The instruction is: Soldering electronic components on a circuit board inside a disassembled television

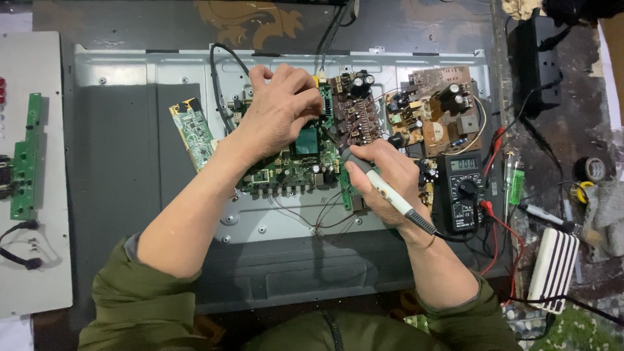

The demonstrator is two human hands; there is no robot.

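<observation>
My right hand grips a grey and white soldering iron, its tip pointing up-left toward the green main circuit board. My left hand rests on the top of that board with its fingers curled; whether they pinch anything is hidden. The board lies on the grey metal back panel of a flat screen. A brown circuit board with black capacitors sits just right of my left hand. Thin wires trail below the green board.
A second brown board lies at upper right. A black multimeter with red and black leads sits right of my right hand. A narrow green board lies left. A white panel with a green strip is far left. A striped white box sits lower right.
</observation>
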